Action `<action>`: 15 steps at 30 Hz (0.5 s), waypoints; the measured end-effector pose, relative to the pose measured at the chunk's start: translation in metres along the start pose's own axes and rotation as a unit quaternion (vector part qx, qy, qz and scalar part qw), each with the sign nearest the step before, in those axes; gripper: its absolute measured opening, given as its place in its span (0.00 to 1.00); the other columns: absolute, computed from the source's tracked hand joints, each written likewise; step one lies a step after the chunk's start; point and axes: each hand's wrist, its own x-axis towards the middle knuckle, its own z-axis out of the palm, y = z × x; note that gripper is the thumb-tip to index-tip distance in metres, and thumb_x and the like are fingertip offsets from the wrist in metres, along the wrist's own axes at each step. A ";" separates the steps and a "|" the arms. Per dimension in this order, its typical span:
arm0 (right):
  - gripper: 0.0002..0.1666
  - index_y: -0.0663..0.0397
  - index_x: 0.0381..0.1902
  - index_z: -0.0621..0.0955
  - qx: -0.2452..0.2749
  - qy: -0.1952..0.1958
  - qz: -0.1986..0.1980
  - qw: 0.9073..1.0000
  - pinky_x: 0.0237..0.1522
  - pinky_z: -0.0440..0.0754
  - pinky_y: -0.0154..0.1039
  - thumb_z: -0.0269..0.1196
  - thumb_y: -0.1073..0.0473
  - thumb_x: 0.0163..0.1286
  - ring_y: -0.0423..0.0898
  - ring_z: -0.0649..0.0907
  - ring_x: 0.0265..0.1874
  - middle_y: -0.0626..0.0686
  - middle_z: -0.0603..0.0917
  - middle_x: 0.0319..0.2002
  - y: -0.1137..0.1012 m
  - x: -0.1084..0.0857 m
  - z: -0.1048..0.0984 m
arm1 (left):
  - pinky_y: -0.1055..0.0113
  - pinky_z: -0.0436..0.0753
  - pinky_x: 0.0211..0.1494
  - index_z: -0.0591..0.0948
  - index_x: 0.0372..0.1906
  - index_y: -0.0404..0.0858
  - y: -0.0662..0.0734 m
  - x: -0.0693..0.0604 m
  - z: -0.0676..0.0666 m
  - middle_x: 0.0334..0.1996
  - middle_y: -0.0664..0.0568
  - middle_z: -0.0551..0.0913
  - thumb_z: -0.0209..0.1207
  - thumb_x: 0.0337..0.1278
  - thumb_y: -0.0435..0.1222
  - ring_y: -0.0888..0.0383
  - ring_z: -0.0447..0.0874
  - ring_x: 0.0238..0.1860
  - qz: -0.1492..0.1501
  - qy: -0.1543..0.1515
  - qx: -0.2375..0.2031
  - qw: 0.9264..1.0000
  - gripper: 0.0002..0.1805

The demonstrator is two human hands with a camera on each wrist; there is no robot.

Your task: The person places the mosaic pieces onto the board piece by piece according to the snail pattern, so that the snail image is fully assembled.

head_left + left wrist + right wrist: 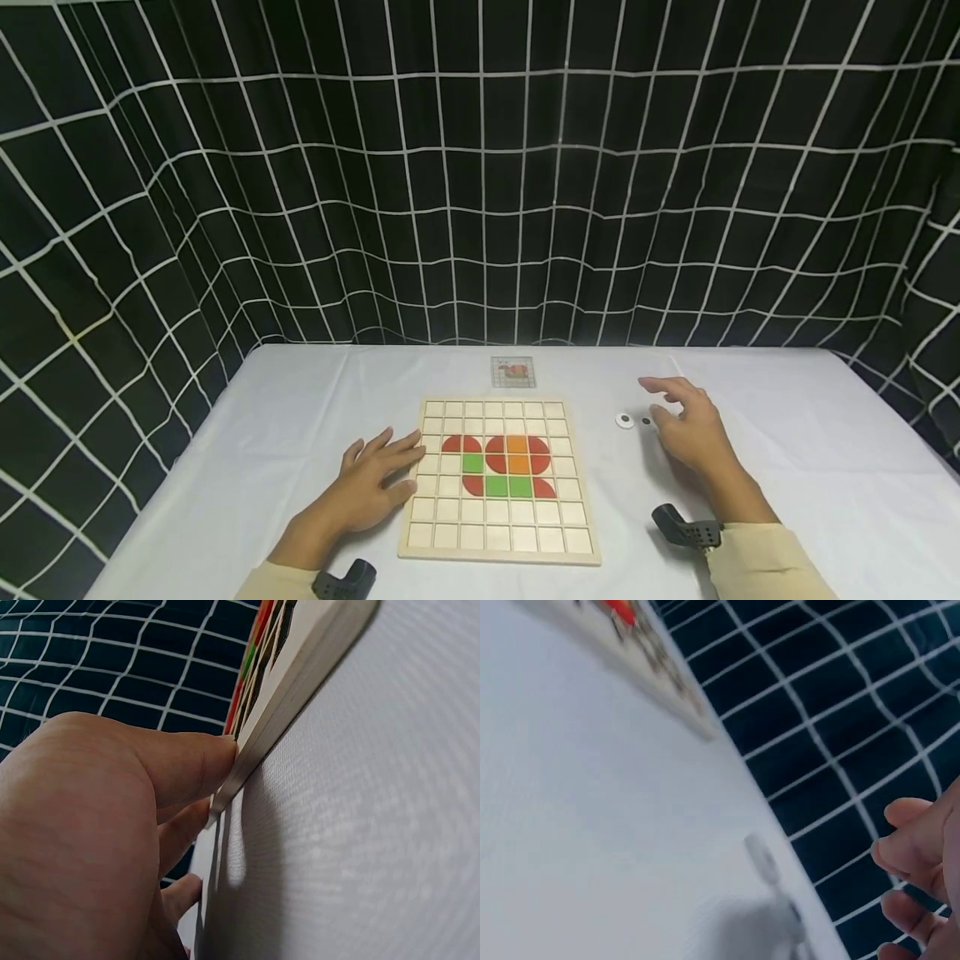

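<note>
A square wooden grid board [438, 533] lies on the table, its middle cells filled with red, green and orange tiles [497, 486]. My left hand [372, 483] rests at the board's left edge, with spread fingertips and the thumb touching the frame. In the left wrist view, the thumb [195, 759] presses against the wooden side. To the right of the board, my right hand [693, 429] is raised over the table, thumb and forefinger apart and nothing visible between them. Near its thumb lie a white disc with a black dot [624, 421] and a second small dark-dotted piece [647, 422].
A small picture card [513, 372] with a gridded red and orange figure lies behind the board. White cloth [315, 400] covers the table. Black curtains with white grid lines [495, 183] stand behind and at the sides. Each wrist wears a black camera mount [686, 529].
</note>
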 end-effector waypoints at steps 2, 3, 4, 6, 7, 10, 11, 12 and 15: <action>0.23 0.61 0.57 0.78 0.001 -0.005 0.004 1.000 0.52 0.69 0.65 0.52 0.72 0.64 0.64 0.72 0.54 0.64 0.77 0.55 0.006 0.000 0.004 | 0.38 0.36 0.69 0.77 0.62 0.44 0.000 0.000 0.001 0.69 0.54 0.66 0.60 0.60 0.41 0.43 0.50 0.73 -0.001 0.001 0.000 1.000 0.24; 0.23 0.62 0.57 0.78 0.001 -0.007 0.004 1.000 0.53 0.68 0.66 0.52 0.72 0.64 0.65 0.72 0.55 0.64 0.77 0.55 0.009 0.000 0.006 | 0.38 0.36 0.69 0.77 0.62 0.44 0.000 0.000 0.001 0.69 0.54 0.66 0.60 0.60 0.41 0.43 0.50 0.73 -0.002 0.002 -0.001 1.000 0.24; 0.23 0.62 0.57 0.78 0.001 -0.009 0.003 1.000 0.53 0.68 0.66 0.53 0.72 0.64 0.65 0.71 0.55 0.65 0.77 0.55 0.012 -0.001 0.007 | 0.38 0.36 0.69 0.77 0.62 0.44 0.000 -0.001 0.002 0.69 0.54 0.66 0.60 0.60 0.41 0.43 0.50 0.73 -0.003 0.002 -0.001 1.000 0.24; 0.23 0.63 0.56 0.78 -0.002 -0.015 0.003 1.000 0.55 0.66 0.66 0.53 0.72 0.63 0.65 0.71 0.54 0.65 0.77 0.54 0.017 -0.002 0.011 | 0.39 0.36 0.69 0.77 0.62 0.44 0.001 -0.001 0.002 0.69 0.55 0.66 0.60 0.60 0.41 0.43 0.50 0.73 -0.004 0.001 -0.002 1.000 0.24; 0.23 0.63 0.56 0.78 -0.004 -0.019 0.005 1.000 0.55 0.66 0.66 0.53 0.73 0.62 0.65 0.70 0.55 0.65 0.77 0.54 0.019 -0.002 0.012 | 0.39 0.36 0.69 0.77 0.62 0.44 0.001 -0.001 0.002 0.69 0.55 0.66 0.60 0.60 0.41 0.44 0.50 0.73 -0.006 0.001 -0.003 1.000 0.24; 0.24 0.62 0.56 0.79 -0.020 -0.033 0.013 0.999 0.57 0.64 0.66 0.53 0.73 0.61 0.64 0.70 0.55 0.65 0.78 0.54 0.023 -0.004 0.016 | 0.39 0.36 0.70 0.78 0.62 0.44 0.002 -0.001 0.002 0.69 0.55 0.66 0.60 0.60 0.41 0.44 0.50 0.73 -0.009 0.002 0.001 1.000 0.24; 0.24 0.62 0.55 0.79 -0.025 -0.038 0.014 0.999 0.57 0.64 0.66 0.53 0.73 0.61 0.64 0.70 0.54 0.65 0.78 0.54 0.025 -0.004 0.017 | 0.40 0.36 0.70 0.78 0.62 0.44 0.002 -0.001 0.001 0.69 0.55 0.66 0.60 0.60 0.41 0.44 0.50 0.73 -0.010 0.002 0.001 1.000 0.24; 0.24 0.62 0.55 0.79 -0.032 -0.042 0.017 0.998 0.58 0.63 0.66 0.52 0.72 0.61 0.64 0.69 0.55 0.65 0.78 0.54 0.025 -0.005 0.017 | 0.40 0.36 0.70 0.78 0.62 0.44 0.003 -0.001 0.001 0.69 0.55 0.66 0.60 0.60 0.41 0.44 0.50 0.73 -0.011 0.003 0.003 1.000 0.24; 0.24 0.61 0.55 0.80 -0.049 -0.053 0.018 0.997 0.58 0.62 0.67 0.53 0.72 0.61 0.64 0.69 0.55 0.65 0.78 0.54 0.026 -0.007 0.019 | 0.40 0.36 0.70 0.78 0.62 0.44 0.003 -0.001 0.001 0.69 0.55 0.66 0.60 0.59 0.41 0.44 0.50 0.73 -0.013 0.003 0.005 1.000 0.24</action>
